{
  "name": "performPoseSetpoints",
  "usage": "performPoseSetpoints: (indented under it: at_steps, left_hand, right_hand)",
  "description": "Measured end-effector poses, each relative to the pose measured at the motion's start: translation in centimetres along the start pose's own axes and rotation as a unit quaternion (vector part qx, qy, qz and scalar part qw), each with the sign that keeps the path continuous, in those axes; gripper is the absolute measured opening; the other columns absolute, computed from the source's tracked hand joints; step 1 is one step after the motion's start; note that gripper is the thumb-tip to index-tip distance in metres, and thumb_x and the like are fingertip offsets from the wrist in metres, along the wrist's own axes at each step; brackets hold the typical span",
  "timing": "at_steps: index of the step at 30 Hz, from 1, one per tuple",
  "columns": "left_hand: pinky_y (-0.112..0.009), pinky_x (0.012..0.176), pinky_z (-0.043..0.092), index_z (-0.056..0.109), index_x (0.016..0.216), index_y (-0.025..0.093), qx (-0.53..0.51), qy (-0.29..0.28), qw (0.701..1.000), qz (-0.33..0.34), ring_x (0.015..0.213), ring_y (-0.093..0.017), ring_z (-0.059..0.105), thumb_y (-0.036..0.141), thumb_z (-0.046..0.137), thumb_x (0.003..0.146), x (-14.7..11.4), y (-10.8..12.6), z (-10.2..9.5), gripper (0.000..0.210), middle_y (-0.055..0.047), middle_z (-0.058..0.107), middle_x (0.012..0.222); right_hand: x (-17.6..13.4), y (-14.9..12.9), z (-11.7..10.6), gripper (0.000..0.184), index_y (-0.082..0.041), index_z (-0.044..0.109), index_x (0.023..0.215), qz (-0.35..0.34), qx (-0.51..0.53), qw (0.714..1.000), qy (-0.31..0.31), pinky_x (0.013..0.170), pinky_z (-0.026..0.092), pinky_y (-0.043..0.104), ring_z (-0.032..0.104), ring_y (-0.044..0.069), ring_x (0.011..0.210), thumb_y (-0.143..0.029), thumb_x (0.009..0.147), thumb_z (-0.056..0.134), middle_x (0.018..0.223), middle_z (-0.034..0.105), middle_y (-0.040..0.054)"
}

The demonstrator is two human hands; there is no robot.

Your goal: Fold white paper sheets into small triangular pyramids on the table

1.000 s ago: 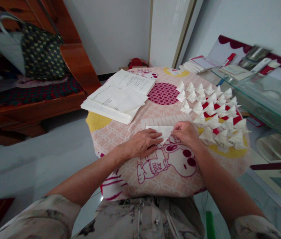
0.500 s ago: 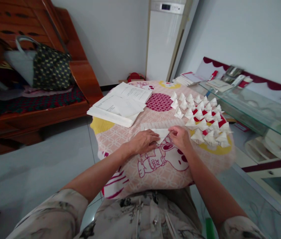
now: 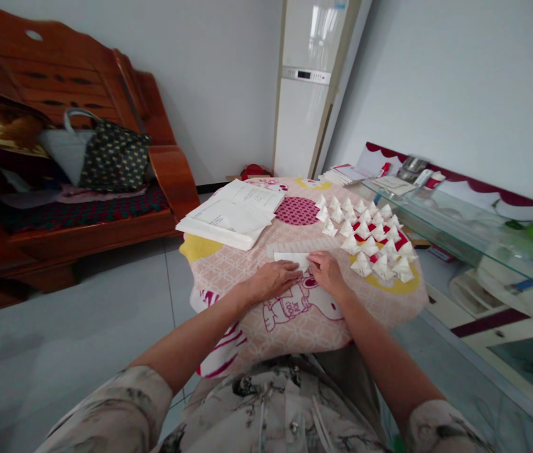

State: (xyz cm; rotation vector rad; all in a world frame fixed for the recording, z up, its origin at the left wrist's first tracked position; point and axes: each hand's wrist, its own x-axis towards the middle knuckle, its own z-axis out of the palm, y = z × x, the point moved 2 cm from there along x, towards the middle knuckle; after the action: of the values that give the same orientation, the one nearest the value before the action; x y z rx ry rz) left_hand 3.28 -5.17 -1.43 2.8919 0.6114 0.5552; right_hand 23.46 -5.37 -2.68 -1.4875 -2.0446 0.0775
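Observation:
A small white sheet of folded paper (image 3: 291, 257) lies on the round cloth-covered table (image 3: 228, 270) in front of me. My left hand (image 3: 273, 279) holds its left part, with the fingers over the paper and the thumb close beneath them. At the paper's right end, my right hand (image 3: 326, 270) has its fingers closed in a pinch on the edge. Just behind the paper is a pale, flat, translucent strip (image 3: 311, 245). Several folded white paper pieces with pointed tips (image 3: 370, 245) stand in rows to the right of my right hand.
A thick open book (image 3: 233, 214) rests on the table's far left. To the right stands a glass-topped cabinet (image 3: 455, 207) with papers and cups on it. Behind on the left, a wooden bench (image 3: 162, 163) carries a dark patterned bag (image 3: 115, 154). A tall white cabinet-like unit (image 3: 301, 119) stands at the back.
My view has tilted up and shifted slightly right. The paper's visible part has turned from a triangular flap to a narrower strip under my hands. My right hand has moved slightly toward the left one.

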Motion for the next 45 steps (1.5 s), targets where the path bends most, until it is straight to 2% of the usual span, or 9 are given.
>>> performPoseSetpoints:
  at_steps: [6, 15, 22, 27, 33, 38, 45]
  left_hand:
    - [-0.043, 0.11, 0.046, 0.06, 0.131, 0.013, -0.01, -0.003, 1.0, -0.012, 0.129, -0.027, 0.057, 0.028, 0.048, 0.1, -0.4, 0.4, 0.4, 0.037, -0.019, 0.06, 0.137]
    - [-0.042, 0.109, 0.047, 0.062, 0.129, 0.013, -0.026, 0.016, 0.999, -0.016, 0.127, -0.026, 0.058, 0.027, 0.049, 0.099, -0.5, 0.8, 0.1, 0.036, -0.018, 0.062, 0.134]
    - [-0.044, 0.108, 0.047, 0.06, 0.131, 0.015, -0.047, 0.018, 0.999, -0.009, 0.128, -0.027, 0.057, 0.026, 0.049, 0.098, -0.4, 1.0, -0.2, 0.036, -0.017, 0.061, 0.136]
    - [-0.044, 0.109, 0.046, 0.06, 0.13, 0.014, -0.045, 0.014, 0.999, -0.012, 0.129, -0.027, 0.056, 0.025, 0.048, 0.098, -0.3, 1.2, -0.4, 0.036, -0.018, 0.06, 0.136]
    - [-0.044, 0.109, 0.046, 0.062, 0.127, 0.016, -0.031, 0.021, 0.999, -0.007, 0.126, -0.027, 0.057, 0.025, 0.049, 0.098, -0.3, 1.1, -0.2, 0.034, -0.016, 0.062, 0.132]
    - [-0.045, 0.111, 0.043, 0.063, 0.127, 0.015, -0.005, 0.019, 1.0, -0.007, 0.124, -0.027, 0.058, 0.025, 0.049, 0.098, -0.3, 1.2, -0.3, 0.034, -0.016, 0.064, 0.129]
    - [-0.046, 0.113, 0.041, 0.062, 0.128, 0.014, 0.012, 0.017, 1.0, -0.011, 0.124, -0.027, 0.057, 0.026, 0.049, 0.098, -0.3, 1.5, -0.5, 0.035, -0.015, 0.063, 0.13]
  right_hand:
    - [2.1, -0.3, 1.0, 0.031, -0.012, 0.07, 0.113, -0.028, -0.039, 0.998, -0.03, 0.102, 0.044, 0.041, 0.059, 0.026, 0.11, -0.015, 0.093, 0.046, 0.116, 0.069, 0.0173]
    - [2.7, 0.1, 1.5, 0.026, -0.016, 0.073, 0.103, -0.046, -0.019, 0.998, -0.035, 0.103, 0.044, 0.043, 0.057, 0.027, 0.113, -0.017, 0.091, 0.05, 0.117, 0.068, 0.0152]
    - [2.9, -0.8, 1.6, 0.031, -0.018, 0.071, 0.112, -0.049, -0.017, 0.997, -0.064, 0.105, 0.042, 0.045, 0.055, 0.028, 0.119, -0.018, 0.093, 0.046, 0.128, 0.064, 0.0144]
    - [3.0, -1.1, 1.7, 0.03, -0.017, 0.07, 0.111, -0.056, -0.008, 0.996, -0.068, 0.106, 0.042, 0.042, 0.054, 0.026, 0.121, -0.017, 0.093, 0.047, 0.125, 0.066, 0.0138]
    - [3.1, -1.0, 2.1, 0.034, -0.016, 0.07, 0.117, -0.058, -0.02, 0.995, -0.08, 0.106, 0.04, 0.041, 0.053, 0.026, 0.124, -0.017, 0.095, 0.044, 0.131, 0.062, 0.0142]
    - [3.2, -0.8, 2.3, 0.032, -0.02, 0.071, 0.113, -0.055, -0.005, 0.996, -0.067, 0.107, 0.041, 0.042, 0.053, 0.026, 0.124, -0.017, 0.093, 0.047, 0.131, 0.063, 0.0122]
    - [3.2, -0.8, 2.2, 0.03, -0.018, 0.072, 0.109, -0.06, 0.012, 0.996, -0.062, 0.109, 0.04, 0.042, 0.055, 0.026, 0.123, -0.014, 0.091, 0.049, 0.129, 0.064, 0.0132]
